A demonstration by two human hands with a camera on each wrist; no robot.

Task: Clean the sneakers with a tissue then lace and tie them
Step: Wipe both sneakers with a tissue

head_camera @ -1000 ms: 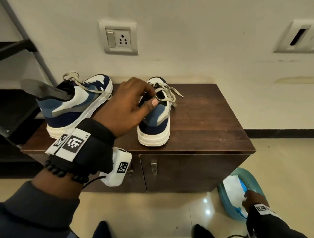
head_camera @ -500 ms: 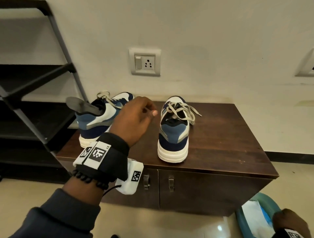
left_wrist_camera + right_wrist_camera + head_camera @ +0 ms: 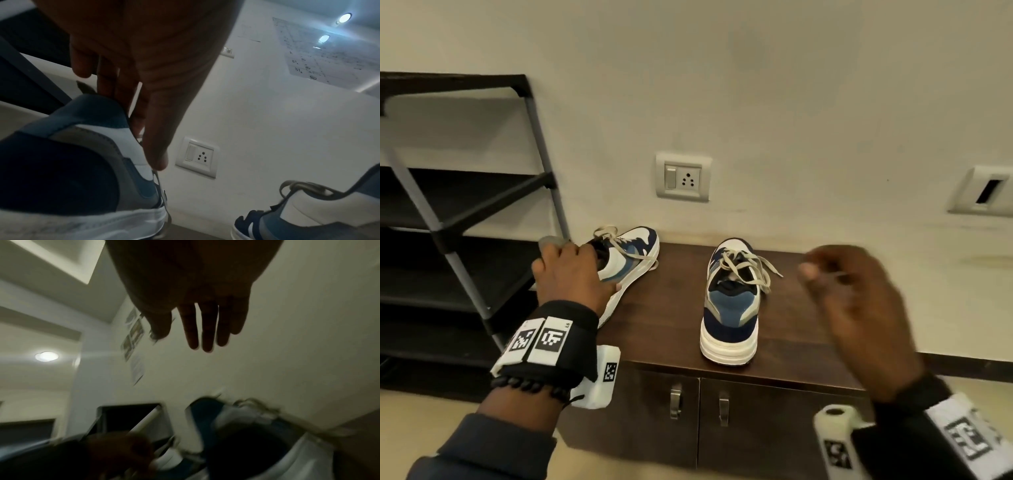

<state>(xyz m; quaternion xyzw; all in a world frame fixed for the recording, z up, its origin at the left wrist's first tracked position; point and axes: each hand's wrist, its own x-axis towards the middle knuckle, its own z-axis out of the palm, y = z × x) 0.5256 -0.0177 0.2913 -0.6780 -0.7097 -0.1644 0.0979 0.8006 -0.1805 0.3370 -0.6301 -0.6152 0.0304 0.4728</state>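
Note:
Two blue, white and navy sneakers stand on a dark wooden cabinet [image 3: 671, 308], toes toward the wall. My left hand [image 3: 571, 274] grips the heel of the left sneaker [image 3: 633, 253]. The left wrist view shows the fingers [image 3: 115, 84] inside the collar of the left sneaker [image 3: 72, 162] and the thumb outside. A grey insole [image 3: 549, 241] sticks out behind the hand. The right sneaker [image 3: 729, 308] stands alone with loose cream laces [image 3: 756, 267]. My right hand [image 3: 859, 301] hovers blurred to its right, fingers [image 3: 205, 324] straight, holding nothing.
A black shoe rack [image 3: 465, 205] stands left of the cabinet, close to the left sneaker. A wall socket [image 3: 683, 176] sits above the shoes, and a second wall plate [image 3: 986, 190] is at the right. The cabinet has two doors with metal handles [image 3: 674, 397].
My left hand left the right sneaker and moved left onto the left sneaker's heel. My right hand rose from the teal bin on the floor to above the cabinet's right side.

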